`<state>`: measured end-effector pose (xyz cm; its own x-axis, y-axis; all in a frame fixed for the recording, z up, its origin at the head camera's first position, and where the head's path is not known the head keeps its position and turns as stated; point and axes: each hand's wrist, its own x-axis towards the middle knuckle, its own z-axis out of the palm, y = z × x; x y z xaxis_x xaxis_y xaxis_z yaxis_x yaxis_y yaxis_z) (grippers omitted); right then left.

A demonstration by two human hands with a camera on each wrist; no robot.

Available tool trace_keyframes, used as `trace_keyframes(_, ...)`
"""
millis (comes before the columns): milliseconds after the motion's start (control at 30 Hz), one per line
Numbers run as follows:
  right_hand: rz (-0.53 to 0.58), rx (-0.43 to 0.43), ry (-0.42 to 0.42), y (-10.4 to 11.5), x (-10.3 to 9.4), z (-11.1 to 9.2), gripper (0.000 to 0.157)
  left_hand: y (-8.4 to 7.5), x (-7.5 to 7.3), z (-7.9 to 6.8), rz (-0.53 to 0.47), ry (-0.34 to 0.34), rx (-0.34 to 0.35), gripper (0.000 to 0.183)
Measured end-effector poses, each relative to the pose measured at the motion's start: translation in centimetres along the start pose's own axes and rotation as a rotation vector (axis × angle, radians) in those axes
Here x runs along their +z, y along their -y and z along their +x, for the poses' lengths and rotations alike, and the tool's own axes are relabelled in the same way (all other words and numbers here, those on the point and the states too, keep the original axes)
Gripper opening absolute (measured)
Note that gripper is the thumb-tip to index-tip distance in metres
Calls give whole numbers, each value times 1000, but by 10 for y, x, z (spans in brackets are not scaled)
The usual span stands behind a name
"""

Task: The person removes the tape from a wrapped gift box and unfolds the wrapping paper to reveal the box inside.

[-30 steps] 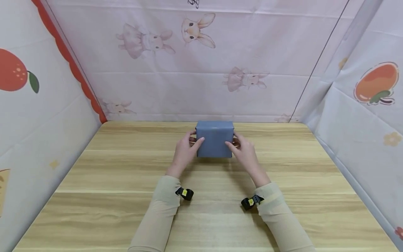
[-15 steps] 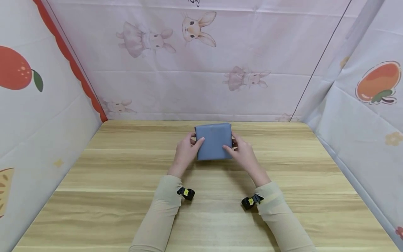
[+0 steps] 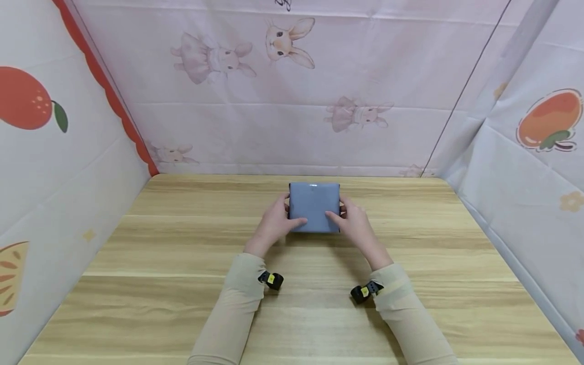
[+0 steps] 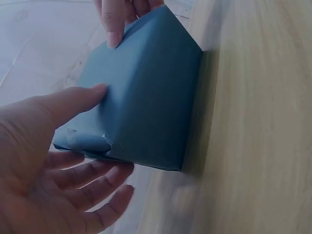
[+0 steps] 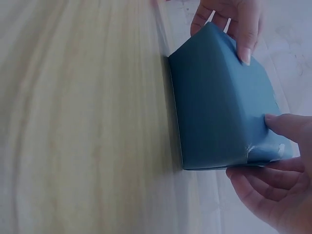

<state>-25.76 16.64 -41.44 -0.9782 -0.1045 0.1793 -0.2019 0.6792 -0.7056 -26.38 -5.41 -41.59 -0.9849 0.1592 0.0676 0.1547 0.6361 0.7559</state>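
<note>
A plain blue box [image 3: 315, 200] is at the far middle of the table, held from both sides. At its left side my left hand [image 3: 274, 223] grips it, thumb over the face toward me and fingers at the side. On the opposite side my right hand [image 3: 357, 225] holds it the same way. The left wrist view shows the box [image 4: 156, 97] close to the tabletop, with small scuffed or shiny marks near one corner. In the right wrist view my right thumb presses the box [image 5: 209, 102]; its underside is hidden.
The wood-grain table [image 3: 159, 284] stretches around both arms. A pink rabbit-print cloth wall [image 3: 292, 132] stands behind it, with fruit-print cloth walls on the left [image 3: 59, 203] and right [image 3: 515, 192]. Black wrist cameras [image 3: 275, 281] are strapped to both sleeves.
The box has tipped so that its upper face no longer shows separately; it was briefly skewed, then straightened and shifted slightly right. My left thumb has slid lower on its face.
</note>
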Motion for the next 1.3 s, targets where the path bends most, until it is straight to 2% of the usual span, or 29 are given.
trace_keyframes(233,-7,-8,49,0,1,1,64,0,-2,-2,139,88,77,112)
trace_keyframes(433,-9,-79,165,-5,3,2,89,0,-1,-4,266,69,77,117)
trace_keyframes(600,-34,-120,200,-10,4,2,103,0,0,-4,346,50,84,111)
trace_keyframes(900,-37,-141,215,-10,-1,1,105,-3,-5,-6,484,45,75,111)
trace_keyframes(1033,-64,-157,235,-9,-3,0,109,-2,-8,-6,500,52,91,109)
trace_keyframes(1300,-114,-101,285,-7,-6,-2,106,1,-10,-7,503,94,86,105)
